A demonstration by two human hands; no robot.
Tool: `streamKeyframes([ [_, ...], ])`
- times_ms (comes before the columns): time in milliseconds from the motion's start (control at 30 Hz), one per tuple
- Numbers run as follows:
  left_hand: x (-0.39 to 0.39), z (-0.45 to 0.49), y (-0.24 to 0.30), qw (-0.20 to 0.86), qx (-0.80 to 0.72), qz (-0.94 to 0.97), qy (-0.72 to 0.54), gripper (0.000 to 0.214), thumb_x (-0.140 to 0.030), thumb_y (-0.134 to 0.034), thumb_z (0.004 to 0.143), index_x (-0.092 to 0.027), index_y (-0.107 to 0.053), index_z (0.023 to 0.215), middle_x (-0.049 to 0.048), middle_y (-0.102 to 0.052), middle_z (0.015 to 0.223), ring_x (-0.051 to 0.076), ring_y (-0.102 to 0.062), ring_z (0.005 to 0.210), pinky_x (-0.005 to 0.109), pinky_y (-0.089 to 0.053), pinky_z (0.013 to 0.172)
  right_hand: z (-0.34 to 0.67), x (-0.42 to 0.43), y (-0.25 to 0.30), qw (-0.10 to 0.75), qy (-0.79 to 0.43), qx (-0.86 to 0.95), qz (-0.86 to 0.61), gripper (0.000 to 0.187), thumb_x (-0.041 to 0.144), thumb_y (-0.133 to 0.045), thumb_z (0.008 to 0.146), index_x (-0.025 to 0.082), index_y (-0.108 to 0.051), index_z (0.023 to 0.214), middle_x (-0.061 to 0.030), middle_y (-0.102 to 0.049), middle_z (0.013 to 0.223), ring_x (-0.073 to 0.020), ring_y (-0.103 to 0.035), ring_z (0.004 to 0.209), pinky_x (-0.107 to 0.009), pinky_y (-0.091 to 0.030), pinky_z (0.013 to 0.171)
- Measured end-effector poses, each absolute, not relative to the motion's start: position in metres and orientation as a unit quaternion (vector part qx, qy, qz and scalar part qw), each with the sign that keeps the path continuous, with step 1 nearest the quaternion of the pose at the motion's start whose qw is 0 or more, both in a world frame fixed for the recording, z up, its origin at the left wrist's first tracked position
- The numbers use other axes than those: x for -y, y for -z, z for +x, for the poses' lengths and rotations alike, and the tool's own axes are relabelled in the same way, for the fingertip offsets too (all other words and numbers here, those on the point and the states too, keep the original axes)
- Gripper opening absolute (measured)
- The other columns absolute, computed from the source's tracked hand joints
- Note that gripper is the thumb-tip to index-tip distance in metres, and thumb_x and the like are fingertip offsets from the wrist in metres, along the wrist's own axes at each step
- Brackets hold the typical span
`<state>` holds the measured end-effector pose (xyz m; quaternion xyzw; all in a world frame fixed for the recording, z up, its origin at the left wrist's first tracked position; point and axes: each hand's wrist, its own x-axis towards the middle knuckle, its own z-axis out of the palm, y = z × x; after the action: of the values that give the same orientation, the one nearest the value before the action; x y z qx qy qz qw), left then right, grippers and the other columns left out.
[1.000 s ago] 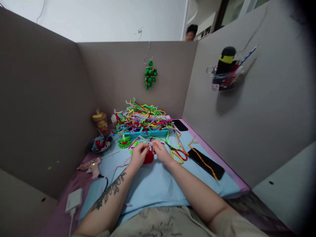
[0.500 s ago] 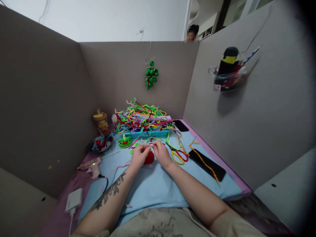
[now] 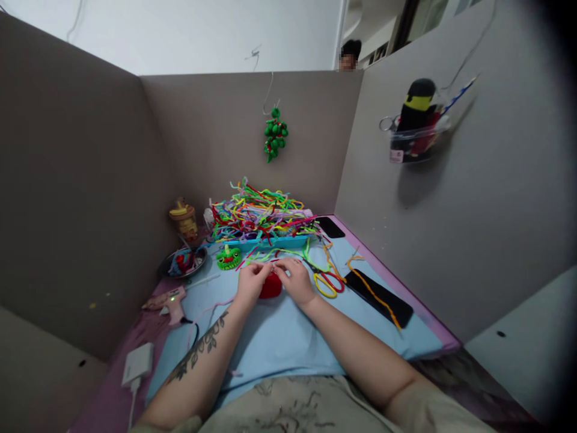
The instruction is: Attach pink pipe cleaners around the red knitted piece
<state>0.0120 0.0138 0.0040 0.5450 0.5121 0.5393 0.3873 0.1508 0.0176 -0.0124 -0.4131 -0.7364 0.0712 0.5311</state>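
Note:
Both my left hand (image 3: 251, 282) and my right hand (image 3: 294, 279) are closed in a pinch, their fingertips nearly meeting over the blue cloth. Between them is a pale pink pipe cleaner (image 3: 217, 304), whose long end trails to the left past my left wrist. Directly below the fingertips is a rounded red fuzzy piece (image 3: 271, 287); whether it hangs from the strand or rests on the cloth I cannot tell. A green fuzzy face with eyes (image 3: 228, 258) sits left of my hands. Scissors with yellow and red handles (image 3: 328, 284) lie beside my right hand.
A blue tray (image 3: 288, 242) heaped with colourful pipe cleaners (image 3: 261, 213) stands at the back. Leftward are a metal bowl (image 3: 204, 264), a pink glue gun (image 3: 174, 304) and a white adapter (image 3: 137, 364). A black phone (image 3: 383, 304) lies right, under an orange strand. Grey partitions (image 3: 211, 132) enclose the table.
My fingertips have come closer together, and my right hand has shifted slightly left and down. The view has shifted a little.

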Motion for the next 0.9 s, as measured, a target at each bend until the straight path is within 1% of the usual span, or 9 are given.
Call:
streamKeyframes([
  [100, -0.013, 0.011, -0.007, 0.374, -0.508, 0.551, -0.545, 0.027, -0.040, -0.063, 0.070, -0.014, -0.066, 0.064, 0.0003, -0.061, 0.055, 0.012, -0.050, 0.051, 0.022, -0.036, 0.051, 0.151, -0.018, 0.012, 0.536, -0.108, 0.730, -0.410, 0.016, 0.026, -0.051, 0.085, 0.020, -0.063, 0.093, -0.0056, -0.066, 0.088, -0.0175, -0.059, 0.082, -0.031, -0.046, 0.076],
  [200, -0.012, 0.010, -0.011, 0.347, -0.494, 0.595, -0.530, 0.024, -0.037, -0.060, 0.074, -0.015, -0.068, 0.069, 0.0026, -0.065, 0.065, 0.014, -0.055, 0.059, 0.023, -0.039, 0.057, 0.151, -0.019, 0.011, 0.537, -0.151, 0.728, -0.398, 0.020, 0.027, -0.047, 0.087, 0.021, -0.062, 0.099, -0.0065, -0.066, 0.091, -0.0173, -0.060, 0.083, -0.030, -0.047, 0.075],
  [367, -0.012, 0.009, -0.010, 0.290, -0.460, 0.660, -0.519, 0.019, -0.031, -0.057, 0.077, -0.016, -0.068, 0.073, 0.0066, -0.069, 0.083, 0.018, -0.060, 0.076, 0.028, -0.044, 0.072, 0.150, -0.021, 0.012, 0.516, -0.194, 0.739, -0.386, 0.022, 0.026, -0.044, 0.089, 0.020, -0.063, 0.098, -0.0058, -0.067, 0.094, -0.0170, -0.060, 0.088, -0.030, -0.047, 0.078],
  [467, -0.013, 0.009, -0.007, 0.272, -0.440, 0.675, -0.526, 0.016, -0.028, -0.056, 0.078, -0.017, -0.068, 0.081, 0.0076, -0.069, 0.091, 0.019, -0.061, 0.085, 0.032, -0.043, 0.081, 0.151, -0.022, 0.010, 0.499, -0.223, 0.742, -0.388, 0.021, 0.027, -0.045, 0.088, 0.019, -0.064, 0.094, -0.0048, -0.067, 0.090, -0.0166, -0.060, 0.084, -0.029, -0.046, 0.076],
  [533, -0.013, 0.009, -0.007, 0.272, -0.442, 0.673, -0.527, 0.015, -0.027, -0.057, 0.077, -0.018, -0.068, 0.082, 0.0079, -0.069, 0.091, 0.020, -0.061, 0.086, 0.032, -0.043, 0.082, 0.152, -0.022, 0.008, 0.494, -0.243, 0.738, -0.390, 0.022, 0.030, -0.047, 0.087, 0.019, -0.065, 0.088, -0.0038, -0.067, 0.084, -0.0160, -0.060, 0.078, -0.027, -0.046, 0.072],
  [700, -0.014, 0.008, -0.005, 0.266, -0.458, 0.671, -0.519, 0.017, -0.030, -0.058, 0.078, -0.018, -0.068, 0.083, 0.0080, -0.070, 0.091, 0.020, -0.062, 0.084, 0.031, -0.045, 0.078, 0.154, -0.022, 0.002, 0.510, -0.274, 0.708, -0.404, 0.025, 0.035, -0.048, 0.086, 0.018, -0.066, 0.080, -0.0024, -0.064, 0.071, -0.0147, -0.056, 0.065, -0.025, -0.043, 0.061],
  [800, -0.015, 0.007, -0.003, 0.236, -0.475, 0.682, -0.504, 0.018, -0.030, -0.057, 0.079, -0.018, -0.068, 0.085, 0.0070, -0.070, 0.087, 0.019, -0.062, 0.080, 0.030, -0.046, 0.075, 0.155, -0.021, 0.001, 0.521, -0.282, 0.692, -0.411, 0.026, 0.036, -0.049, 0.084, 0.018, -0.065, 0.076, -0.0016, -0.062, 0.067, -0.0141, -0.053, 0.062, -0.023, -0.042, 0.058],
  [900, -0.016, 0.007, -0.002, 0.219, -0.482, 0.694, -0.488, 0.018, -0.028, -0.055, 0.079, -0.017, -0.068, 0.085, 0.0063, -0.070, 0.085, 0.019, -0.063, 0.079, 0.030, -0.046, 0.074, 0.155, -0.022, 0.001, 0.529, -0.290, 0.679, -0.417, 0.025, 0.037, -0.050, 0.083, 0.017, -0.064, 0.076, -0.0016, -0.062, 0.068, -0.0142, -0.054, 0.064, -0.023, -0.042, 0.060],
])
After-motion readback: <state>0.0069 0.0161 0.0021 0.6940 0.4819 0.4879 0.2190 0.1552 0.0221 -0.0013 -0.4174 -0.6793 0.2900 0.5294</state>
